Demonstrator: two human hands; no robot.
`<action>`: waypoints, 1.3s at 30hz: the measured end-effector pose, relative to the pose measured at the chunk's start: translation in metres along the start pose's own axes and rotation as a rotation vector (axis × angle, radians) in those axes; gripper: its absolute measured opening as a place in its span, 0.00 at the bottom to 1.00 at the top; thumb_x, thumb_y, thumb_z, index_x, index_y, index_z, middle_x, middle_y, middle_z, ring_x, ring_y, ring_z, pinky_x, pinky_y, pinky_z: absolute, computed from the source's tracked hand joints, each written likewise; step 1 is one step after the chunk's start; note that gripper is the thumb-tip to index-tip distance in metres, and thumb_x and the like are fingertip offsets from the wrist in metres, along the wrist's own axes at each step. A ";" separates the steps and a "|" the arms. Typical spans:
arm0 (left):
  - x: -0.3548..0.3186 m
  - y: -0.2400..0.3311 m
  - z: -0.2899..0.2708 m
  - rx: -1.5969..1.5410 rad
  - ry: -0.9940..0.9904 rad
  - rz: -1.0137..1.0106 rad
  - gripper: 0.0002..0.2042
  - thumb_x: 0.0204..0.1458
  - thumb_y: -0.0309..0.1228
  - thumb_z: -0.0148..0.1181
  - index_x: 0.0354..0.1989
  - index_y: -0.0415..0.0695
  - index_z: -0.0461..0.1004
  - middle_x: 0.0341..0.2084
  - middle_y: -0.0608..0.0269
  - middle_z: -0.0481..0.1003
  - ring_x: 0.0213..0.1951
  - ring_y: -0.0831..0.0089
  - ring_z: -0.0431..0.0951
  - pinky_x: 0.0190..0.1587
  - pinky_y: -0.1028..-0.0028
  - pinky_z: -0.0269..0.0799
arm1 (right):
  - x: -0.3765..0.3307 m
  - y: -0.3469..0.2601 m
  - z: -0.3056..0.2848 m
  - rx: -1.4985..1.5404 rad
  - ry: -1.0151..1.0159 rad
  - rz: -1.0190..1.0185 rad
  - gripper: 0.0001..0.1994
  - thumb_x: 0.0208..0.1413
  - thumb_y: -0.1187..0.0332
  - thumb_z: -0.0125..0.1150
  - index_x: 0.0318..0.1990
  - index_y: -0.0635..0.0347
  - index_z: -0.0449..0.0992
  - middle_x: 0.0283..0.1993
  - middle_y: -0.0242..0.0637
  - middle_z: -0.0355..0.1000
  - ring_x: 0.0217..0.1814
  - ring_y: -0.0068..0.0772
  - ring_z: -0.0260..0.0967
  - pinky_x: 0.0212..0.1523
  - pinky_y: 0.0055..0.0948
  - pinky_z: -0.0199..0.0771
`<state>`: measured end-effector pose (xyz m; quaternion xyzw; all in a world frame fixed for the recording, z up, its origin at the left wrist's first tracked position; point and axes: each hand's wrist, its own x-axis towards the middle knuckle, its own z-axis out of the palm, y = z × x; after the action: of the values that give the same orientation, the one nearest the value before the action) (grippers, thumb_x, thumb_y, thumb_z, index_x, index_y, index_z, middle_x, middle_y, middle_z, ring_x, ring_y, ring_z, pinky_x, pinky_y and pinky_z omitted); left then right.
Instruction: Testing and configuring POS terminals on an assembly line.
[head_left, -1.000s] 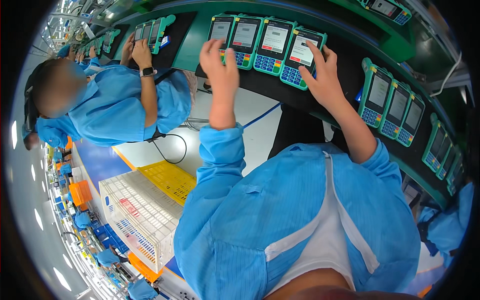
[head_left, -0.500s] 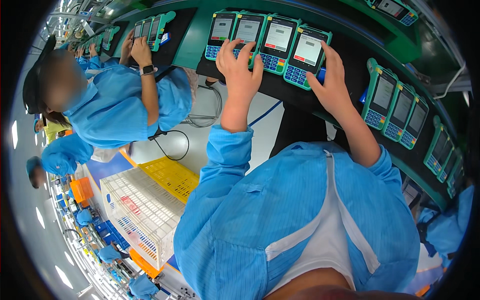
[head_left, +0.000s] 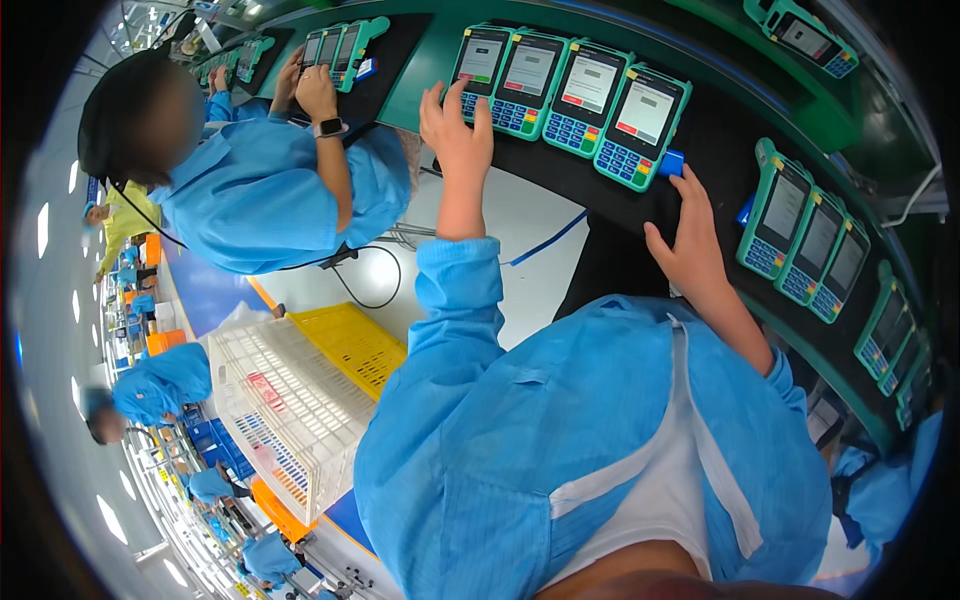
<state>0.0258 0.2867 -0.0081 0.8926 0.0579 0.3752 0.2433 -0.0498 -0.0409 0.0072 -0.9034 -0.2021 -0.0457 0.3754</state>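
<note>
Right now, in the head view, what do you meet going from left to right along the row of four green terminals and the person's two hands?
left hand on the first terminal → second terminal → third terminal → fourth terminal → small blue block → right hand on the black mat

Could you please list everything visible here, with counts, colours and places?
payment terminals: four, teal, in a row on the black mat ahead
more terminals: three, teal, to the right
blue tab: one, beside the fourth terminal
white crate: one, lower left
yellow crate: one, behind the white one
co-worker: one, blue coat, at the left
left hand: on the first terminal's keypad
right hand: on the mat by the blue tab
</note>
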 end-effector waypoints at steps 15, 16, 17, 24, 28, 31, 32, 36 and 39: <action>0.050 -0.028 0.008 -0.012 -0.398 -0.119 0.23 0.52 0.41 0.54 0.59 0.63 0.68 0.54 0.60 0.70 0.60 0.59 0.64 0.64 0.43 0.39 | -0.003 0.005 -0.011 -0.047 0.039 -0.042 0.22 0.47 0.69 0.64 0.48 0.66 0.64 0.61 0.58 0.62 0.68 0.59 0.54 0.63 0.45 0.59; 0.049 -0.031 0.008 -0.037 -0.404 -0.103 0.23 0.51 0.40 0.54 0.59 0.63 0.68 0.54 0.60 0.70 0.60 0.59 0.64 0.64 0.43 0.39 | -0.003 0.005 -0.011 -0.044 0.042 -0.045 0.22 0.47 0.69 0.64 0.48 0.66 0.64 0.61 0.58 0.63 0.68 0.59 0.55 0.63 0.45 0.59; 0.049 -0.033 0.007 -0.060 -0.410 -0.087 0.23 0.51 0.39 0.54 0.59 0.63 0.68 0.54 0.61 0.70 0.60 0.59 0.64 0.64 0.43 0.39 | -0.003 0.006 -0.011 -0.040 0.045 -0.049 0.21 0.47 0.69 0.64 0.48 0.66 0.64 0.61 0.58 0.63 0.68 0.58 0.55 0.63 0.45 0.59; 0.047 -0.032 0.012 0.002 -0.259 -0.003 0.22 0.50 0.36 0.57 0.57 0.57 0.71 0.43 0.54 0.76 0.48 0.58 0.74 0.56 0.60 0.60 | -0.002 0.011 -0.009 -0.033 0.071 -0.065 0.21 0.47 0.70 0.64 0.47 0.65 0.64 0.60 0.57 0.64 0.68 0.57 0.56 0.62 0.45 0.60; 0.052 -0.027 0.014 0.111 -0.285 -0.085 0.26 0.49 0.38 0.60 0.60 0.59 0.67 0.43 0.56 0.75 0.49 0.57 0.73 0.56 0.57 0.59 | -0.003 0.013 -0.008 -0.016 0.091 -0.072 0.21 0.47 0.70 0.63 0.48 0.65 0.64 0.60 0.56 0.65 0.67 0.57 0.57 0.62 0.45 0.60; 0.052 -0.023 0.014 0.079 -0.293 -0.115 0.28 0.48 0.42 0.62 0.60 0.60 0.67 0.47 0.54 0.72 0.54 0.55 0.68 0.60 0.51 0.51 | -0.003 0.015 -0.008 -0.020 0.098 -0.080 0.21 0.46 0.71 0.63 0.48 0.65 0.64 0.60 0.55 0.65 0.67 0.56 0.58 0.62 0.45 0.60; 0.052 -0.021 0.013 0.044 -0.285 -0.120 0.28 0.47 0.43 0.63 0.60 0.60 0.67 0.49 0.53 0.71 0.56 0.55 0.66 0.62 0.48 0.46 | -0.003 0.016 -0.008 -0.023 0.102 -0.085 0.21 0.46 0.71 0.63 0.48 0.65 0.64 0.60 0.55 0.66 0.67 0.56 0.58 0.62 0.45 0.60; 0.040 -0.006 0.016 0.054 -0.142 0.119 0.32 0.44 0.47 0.66 0.60 0.58 0.67 0.57 0.43 0.63 0.61 0.47 0.58 0.62 0.46 0.44 | -0.002 0.017 -0.007 -0.010 0.112 -0.091 0.21 0.46 0.71 0.63 0.48 0.65 0.64 0.59 0.54 0.66 0.66 0.56 0.58 0.62 0.45 0.61; 0.035 0.005 0.020 0.063 -0.147 0.162 0.34 0.42 0.49 0.67 0.61 0.59 0.67 0.60 0.39 0.58 0.64 0.42 0.52 0.63 0.42 0.41 | -0.002 0.017 -0.006 -0.015 0.115 -0.096 0.21 0.46 0.71 0.63 0.48 0.65 0.64 0.59 0.54 0.66 0.66 0.56 0.59 0.62 0.45 0.61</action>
<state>0.0637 0.2842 0.0049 0.9265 -0.0206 0.3253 0.1878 -0.0446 -0.0567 0.0001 -0.8914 -0.2229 -0.1170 0.3768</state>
